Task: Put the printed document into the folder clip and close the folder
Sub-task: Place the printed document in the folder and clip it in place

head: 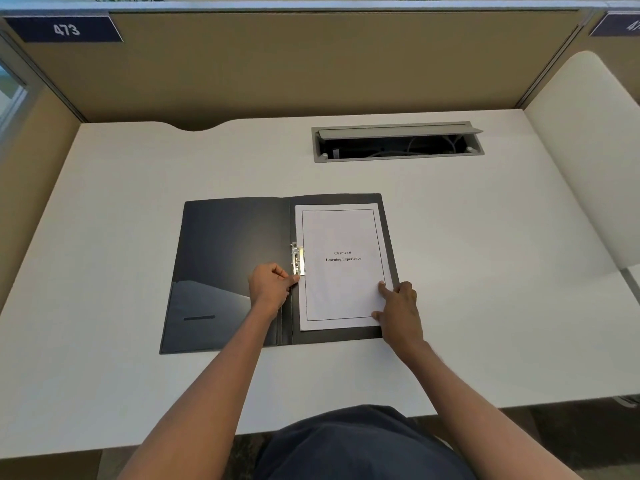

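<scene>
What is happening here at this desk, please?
A person is filing a printed document in a black folder that lies open on the white desk. The left hand is at the metal clip by the spine. The right hand steadies the page's lower right corner. The folder is not yet closed.

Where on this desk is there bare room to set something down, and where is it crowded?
Free: the desk left of the open folder, the stretch right of it toward the side panel, and the strip between folder and cable tray. Crowded: the folder's near middle, where the left hand and right hand work the clip and document.
</scene>
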A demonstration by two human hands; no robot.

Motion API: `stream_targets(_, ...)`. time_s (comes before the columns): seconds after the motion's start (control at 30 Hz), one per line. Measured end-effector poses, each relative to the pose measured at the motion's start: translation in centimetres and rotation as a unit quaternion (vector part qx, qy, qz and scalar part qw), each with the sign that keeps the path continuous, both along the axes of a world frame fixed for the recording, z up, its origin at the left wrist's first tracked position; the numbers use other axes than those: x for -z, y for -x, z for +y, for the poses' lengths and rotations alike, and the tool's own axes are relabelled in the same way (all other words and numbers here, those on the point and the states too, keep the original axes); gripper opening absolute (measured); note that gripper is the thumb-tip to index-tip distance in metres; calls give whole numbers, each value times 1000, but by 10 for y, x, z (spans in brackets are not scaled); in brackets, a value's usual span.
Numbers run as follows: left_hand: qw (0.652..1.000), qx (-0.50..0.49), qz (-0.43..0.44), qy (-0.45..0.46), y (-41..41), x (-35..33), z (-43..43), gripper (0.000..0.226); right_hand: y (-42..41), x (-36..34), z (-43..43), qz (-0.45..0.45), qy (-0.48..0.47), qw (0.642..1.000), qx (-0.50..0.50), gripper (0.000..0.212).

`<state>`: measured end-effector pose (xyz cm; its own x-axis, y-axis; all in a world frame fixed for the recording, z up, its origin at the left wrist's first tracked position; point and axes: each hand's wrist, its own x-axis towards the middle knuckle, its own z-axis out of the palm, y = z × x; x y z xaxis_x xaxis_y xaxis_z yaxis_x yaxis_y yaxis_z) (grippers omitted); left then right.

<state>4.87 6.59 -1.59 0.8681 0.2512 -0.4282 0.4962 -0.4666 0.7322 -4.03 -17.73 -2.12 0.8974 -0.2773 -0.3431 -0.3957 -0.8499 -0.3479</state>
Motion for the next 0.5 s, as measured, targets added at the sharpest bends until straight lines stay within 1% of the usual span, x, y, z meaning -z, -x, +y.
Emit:
stream_targets(0.23,1000,13,-7,8,6,-1,2,12,4,0,-4,-7,-29,999,16,70)
stream_targets(0.37,1000,26,-16,3,9,-1,3,8,2,-4,-7,-19,-50,998,26,68)
stream_targets(0.5,998,48,-30,3,12,0,7,5,-1,-13,-5,-65,-8,998,14,59)
